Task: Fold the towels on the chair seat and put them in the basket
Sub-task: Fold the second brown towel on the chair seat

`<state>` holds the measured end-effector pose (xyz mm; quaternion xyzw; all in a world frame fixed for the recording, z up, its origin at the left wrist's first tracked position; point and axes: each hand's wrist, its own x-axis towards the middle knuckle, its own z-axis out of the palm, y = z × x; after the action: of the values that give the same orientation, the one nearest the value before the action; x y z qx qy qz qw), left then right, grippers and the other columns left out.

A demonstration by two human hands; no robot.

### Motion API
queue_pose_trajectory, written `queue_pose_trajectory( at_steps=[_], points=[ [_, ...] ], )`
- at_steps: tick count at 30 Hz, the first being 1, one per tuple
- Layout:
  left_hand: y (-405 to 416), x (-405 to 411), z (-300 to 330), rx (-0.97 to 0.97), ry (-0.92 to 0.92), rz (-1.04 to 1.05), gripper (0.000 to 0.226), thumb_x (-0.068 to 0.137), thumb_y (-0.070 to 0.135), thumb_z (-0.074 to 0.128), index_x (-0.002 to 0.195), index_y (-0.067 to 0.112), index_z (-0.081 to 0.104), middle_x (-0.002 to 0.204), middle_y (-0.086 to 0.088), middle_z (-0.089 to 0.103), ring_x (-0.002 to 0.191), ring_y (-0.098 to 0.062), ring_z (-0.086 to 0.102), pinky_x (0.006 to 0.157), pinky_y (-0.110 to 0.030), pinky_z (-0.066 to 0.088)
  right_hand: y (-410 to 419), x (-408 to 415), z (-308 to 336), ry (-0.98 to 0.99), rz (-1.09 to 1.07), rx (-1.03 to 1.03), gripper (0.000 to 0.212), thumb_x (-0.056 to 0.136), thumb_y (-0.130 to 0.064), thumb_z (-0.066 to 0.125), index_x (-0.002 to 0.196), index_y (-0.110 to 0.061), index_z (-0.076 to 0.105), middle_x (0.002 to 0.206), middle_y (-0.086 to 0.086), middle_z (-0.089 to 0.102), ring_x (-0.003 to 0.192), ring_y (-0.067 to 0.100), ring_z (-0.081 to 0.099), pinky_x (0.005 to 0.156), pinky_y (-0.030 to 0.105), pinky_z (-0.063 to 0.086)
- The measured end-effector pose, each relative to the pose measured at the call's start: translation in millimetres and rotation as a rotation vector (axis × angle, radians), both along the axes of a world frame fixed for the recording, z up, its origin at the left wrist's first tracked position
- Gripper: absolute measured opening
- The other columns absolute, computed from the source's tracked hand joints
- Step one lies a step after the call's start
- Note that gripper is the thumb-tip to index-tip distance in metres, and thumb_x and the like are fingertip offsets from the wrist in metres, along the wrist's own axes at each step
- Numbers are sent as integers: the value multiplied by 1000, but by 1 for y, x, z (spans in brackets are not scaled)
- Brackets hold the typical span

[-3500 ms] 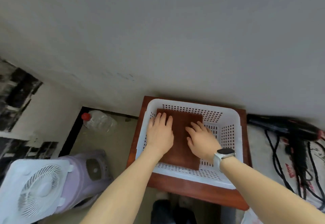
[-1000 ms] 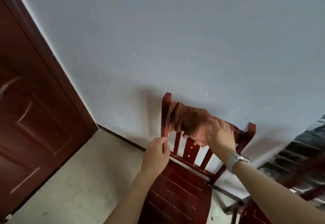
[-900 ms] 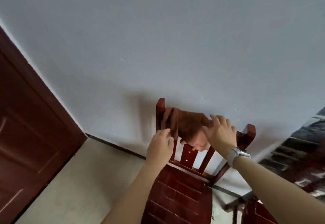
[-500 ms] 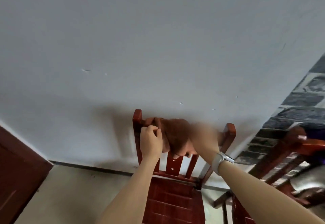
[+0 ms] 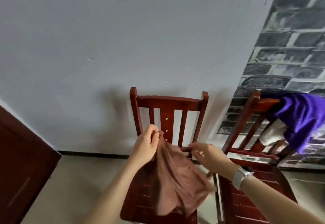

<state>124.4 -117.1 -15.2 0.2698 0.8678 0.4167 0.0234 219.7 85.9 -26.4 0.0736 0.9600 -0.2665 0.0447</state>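
Left hand [image 5: 146, 146] pinches the top corner of the brown towel [image 5: 177, 183], which hangs over the chair [image 5: 168, 100] seat. Right hand [image 5: 209, 155] at the towel's far edge, blurred, can't tell its grip. Second chair [image 5: 246, 201] just beside carries a purple cloth [image 5: 302, 118].

Brown towel [image 5: 175, 179]; red-brown chair [image 5: 168, 100]; purple cloth [image 5: 302, 118].

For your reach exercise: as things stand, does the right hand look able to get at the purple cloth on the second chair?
Probably yes: the right hand holds nothing, and the purple cloth hangs to its right with nothing visible between.
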Motion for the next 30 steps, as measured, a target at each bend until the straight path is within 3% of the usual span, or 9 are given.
queue_pose_trajectory(
  at_steps=[4,7,13,16,18,22,25,28,30],
  points=[
    [7,22,29,-63,121,-177,9,96,19,39,92,26,41,82,7,53,72,-7,55,63,-13,42,-15,7,11,-48,9,-364,63,87,-23,58,139,-38,26,141,-7,39,128,12,41,97,22,38],
    [13,28,56,64,203,-192,12,96,15,40,93,25,45,82,6,54,71,-6,56,63,-9,42,-30,9,22,-107,115,-559,62,87,-22,59,132,-49,27,142,-13,31,130,4,27,103,26,28],
    [10,-3,108,366,258,-65,16,93,6,44,90,22,47,78,18,51,71,4,53,66,-8,43,-51,7,32,-118,196,-628,26,85,-23,61,105,-35,50,110,-16,59,100,-10,55,93,22,39],
    [4,-25,112,450,191,25,18,93,9,44,86,26,47,72,15,50,64,-6,49,57,-23,42,-59,-4,39,-16,236,-637,42,85,-23,61,119,-41,45,139,-13,42,96,-19,53,89,9,43],
    [2,-37,110,476,168,26,23,93,9,45,83,29,47,72,12,51,67,-13,49,61,-24,40,-65,-18,39,70,184,-559,45,83,-26,62,125,-29,49,144,-17,31,105,-8,52,89,14,46],
    [-2,-62,108,507,166,-33,26,92,6,46,83,31,47,76,12,52,68,2,52,65,-9,39,-79,-51,32,61,-82,-351,21,85,-27,58,100,-12,60,107,2,55,95,20,57,88,38,50],
    [-9,-92,104,540,126,32,27,91,9,48,79,34,49,73,12,53,61,3,51,55,-6,38,-84,-70,33,98,-213,-397,11,92,-21,46,91,-15,55,89,7,63,80,22,61,71,32,50],
    [-19,-124,87,448,83,131,15,90,12,51,86,25,57,89,5,61,76,2,53,71,-13,40,-81,-85,42,139,-182,-424,12,94,-19,42,89,-23,53,74,-7,57,63,0,54,55,10,41],
    [-24,-137,68,325,57,153,16,89,12,53,101,16,62,104,2,57,94,-6,50,83,-17,37,-77,-97,56,193,-192,-428,16,94,-19,42,83,-28,51,69,-11,53,60,-3,51,56,10,38]
  ],
)
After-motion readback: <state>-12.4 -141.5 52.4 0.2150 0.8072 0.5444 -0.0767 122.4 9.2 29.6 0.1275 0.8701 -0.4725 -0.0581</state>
